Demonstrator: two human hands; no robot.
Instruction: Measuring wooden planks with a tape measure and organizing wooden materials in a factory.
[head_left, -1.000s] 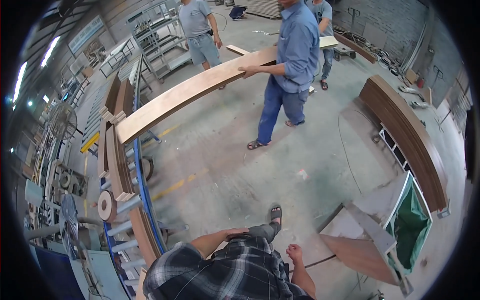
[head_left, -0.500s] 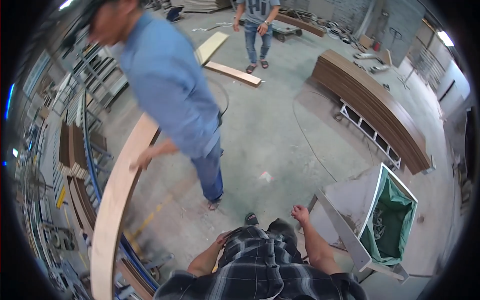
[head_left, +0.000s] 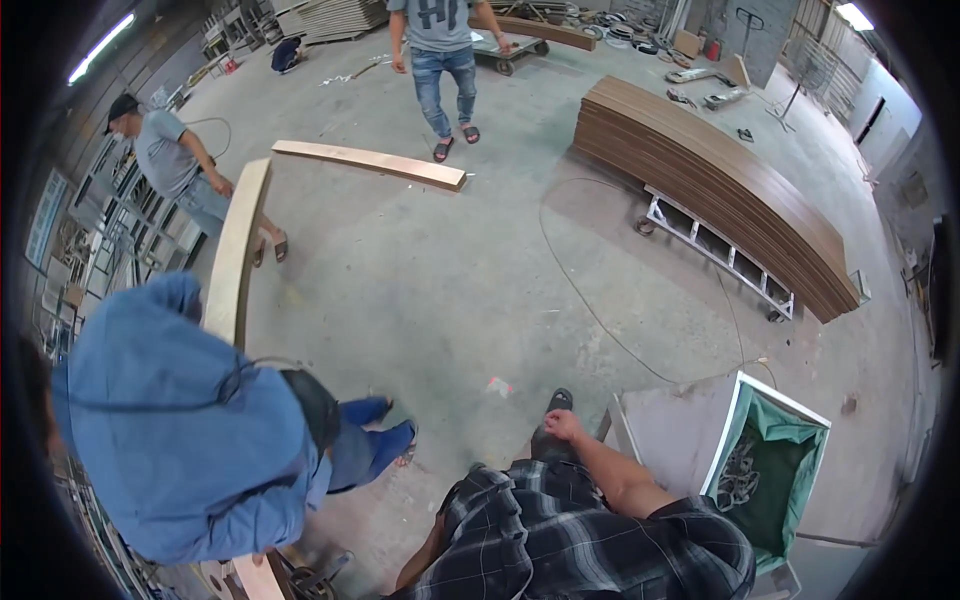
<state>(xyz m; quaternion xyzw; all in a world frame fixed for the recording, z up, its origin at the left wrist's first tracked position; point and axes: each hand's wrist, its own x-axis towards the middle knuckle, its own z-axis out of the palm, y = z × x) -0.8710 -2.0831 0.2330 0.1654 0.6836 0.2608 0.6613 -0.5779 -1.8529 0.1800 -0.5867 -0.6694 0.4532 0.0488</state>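
- Right hand (head_left: 563, 425) rests on the person's own knee at about 6 o'clock, fingers curled loosely over the dark trouser leg; it holds no tool or board.
- Left hand is hidden below the plaid shirt (head_left: 590, 540); only part of the left forearm (head_left: 420, 560) shows near 7 o'clock, so its grip cannot be told.
- Nearest to the right hand is a grey flat panel (head_left: 680, 440) just to its 3 o'clock side, with a white-framed bin (head_left: 745, 420) lined in green beyond it at about 4 o'clock.
- A black shoe tip (head_left: 560, 400) sits just above the right hand, toward 12 o'clock.
- A long curved wooden board (head_left: 235, 260) lies well apart from the right hand, out toward 10 o'clock, carried by two other people.
- One co-worker in a blue shirt (head_left: 170, 430) bends at 8 o'clock close beside the person; the board's near end passes behind this co-worker's back.
- A second co-worker in a grey shirt (head_left: 165, 155) stands at the board's far end, near 10 o'clock.
- Another curved board (head_left: 370, 163) lies on the concrete floor (head_left: 450, 290) toward 11 o'clock.
- A third person in jeans (head_left: 445, 75) stands at 12 o'clock.
- A tall stack of curved brown boards (head_left: 720, 185) sits on a wheeled metal cart (head_left: 715, 250) at about 2 o'clock, well apart from both hands.
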